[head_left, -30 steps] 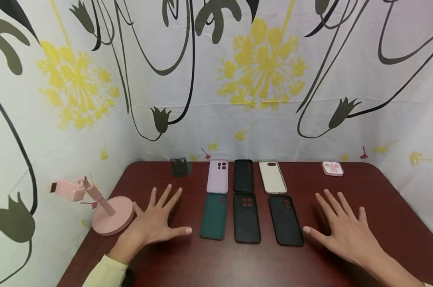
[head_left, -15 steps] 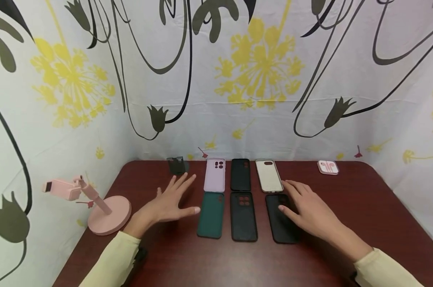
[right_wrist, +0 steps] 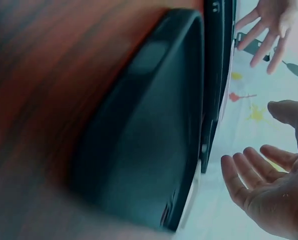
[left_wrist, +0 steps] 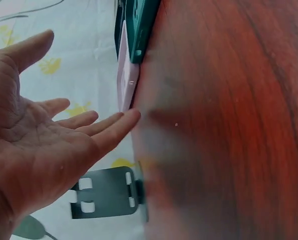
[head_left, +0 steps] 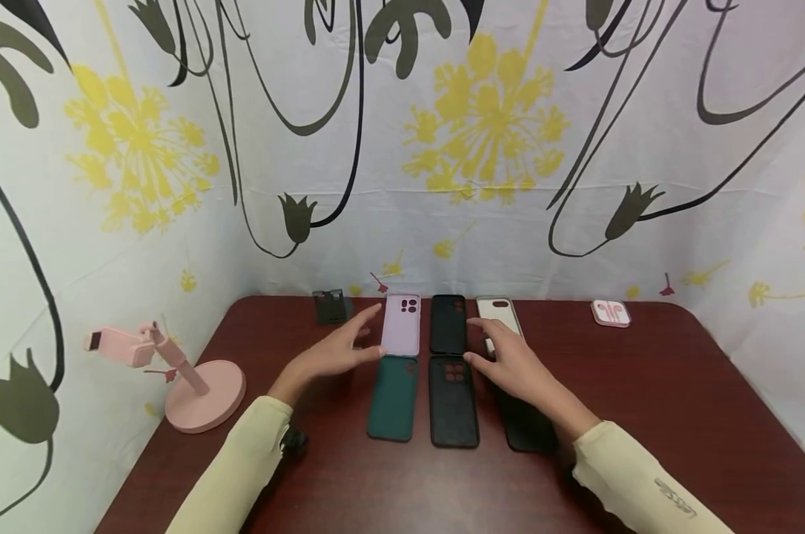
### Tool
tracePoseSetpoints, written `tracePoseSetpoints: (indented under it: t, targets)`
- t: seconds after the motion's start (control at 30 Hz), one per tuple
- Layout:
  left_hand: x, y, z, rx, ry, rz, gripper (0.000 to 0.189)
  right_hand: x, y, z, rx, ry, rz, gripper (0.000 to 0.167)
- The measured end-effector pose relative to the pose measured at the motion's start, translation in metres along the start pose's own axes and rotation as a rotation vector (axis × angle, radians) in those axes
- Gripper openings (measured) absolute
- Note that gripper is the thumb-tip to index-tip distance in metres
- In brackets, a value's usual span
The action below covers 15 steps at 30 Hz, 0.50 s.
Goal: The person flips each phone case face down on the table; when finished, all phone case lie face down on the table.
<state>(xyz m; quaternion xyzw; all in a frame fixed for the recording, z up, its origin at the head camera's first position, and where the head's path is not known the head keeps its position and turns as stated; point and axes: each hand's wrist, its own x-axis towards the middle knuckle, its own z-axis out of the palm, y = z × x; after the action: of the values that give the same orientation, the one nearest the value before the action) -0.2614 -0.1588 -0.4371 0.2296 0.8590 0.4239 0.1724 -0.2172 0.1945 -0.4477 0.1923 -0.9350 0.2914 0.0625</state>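
Six-piece grid aside, several phone cases lie in two rows on the table. My left hand (head_left: 332,354) reaches over the table beside the lilac case (head_left: 401,326), thumb near its lower left corner; whether they touch I cannot tell. Below that lies the green case (head_left: 392,400). My right hand (head_left: 512,363) hovers with spread, slightly bent fingers over the white case (head_left: 502,311), partly hiding it and the front right black case (head_left: 525,426). Its fingertips are near the back black case (head_left: 448,326). Another dark case (head_left: 454,408) has a square camera cutout. Neither hand holds anything.
A pink stand (head_left: 205,397) with a round base is at the left. A small dark folding stand (head_left: 330,307) sits at the back left, and a white earphone box (head_left: 611,313) at the back right. A patterned cloth (head_left: 402,245) hangs behind the table.
Both hands have moved inward over the table: the left one rightward to the lilac case, the right one leftward past the front right black case. The cases look unmoved.
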Motion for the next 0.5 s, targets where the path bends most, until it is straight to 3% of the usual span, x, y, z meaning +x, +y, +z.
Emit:
tracePoseSetpoints:
  t: [0.13,0.27,0.37,0.5]
  targets:
    - [0.010,-0.008,0.000,-0.168,0.022,-0.052,0.081,0.014,-0.007,0.012,0.137,-0.004,0.018,0.060]
    - [0.020,-0.009,0.001,-0.372,0.097,-0.126,0.072,0.026,-0.013,0.025,0.343,-0.045,0.073,0.055]
    - [0.028,-0.008,0.002,-0.439,0.159,-0.187,0.067,0.035,-0.018,0.035,0.470,-0.075,0.131,0.053]
    - [0.041,-0.007,0.004,-0.456,0.197,-0.241,0.064,0.048,-0.027,0.046,0.605,-0.080,0.192,0.050]
